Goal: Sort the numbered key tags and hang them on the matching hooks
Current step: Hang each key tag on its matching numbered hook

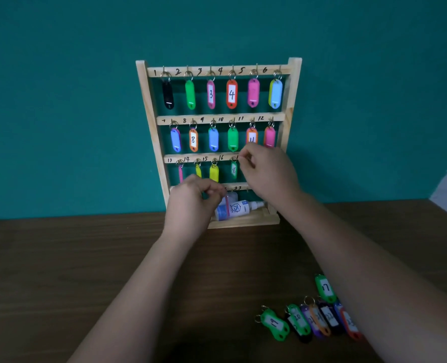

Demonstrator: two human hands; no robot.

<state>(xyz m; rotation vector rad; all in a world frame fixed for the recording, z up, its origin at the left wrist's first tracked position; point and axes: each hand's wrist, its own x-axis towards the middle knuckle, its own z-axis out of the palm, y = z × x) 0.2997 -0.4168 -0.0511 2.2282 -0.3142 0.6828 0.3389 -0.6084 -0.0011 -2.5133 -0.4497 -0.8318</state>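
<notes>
The wooden key rack (293, 82) stands against the teal wall, with numbered rails and hooks. Coloured tags fill the top two rows. The third row holds a pink tag, two yellow ones and green tag 16 (233, 169). My right hand (268, 172) is at the third rail just right of tag 16, thumb and forefinger pinched together; nothing shows between them. My left hand (192, 196) is at the bottom row, fingers curled and pinching a pale tag with a red edge (228, 204). Loose tags lie on the table at the lower right, among them green 17 (325, 288) and green 19 (273, 323).
A small clear bottle marked 75 (239, 208) lies on its side on the rack's base ledge. The dark wooden table (86, 258) runs up to the wall. My right forearm passes over part of the loose tag pile.
</notes>
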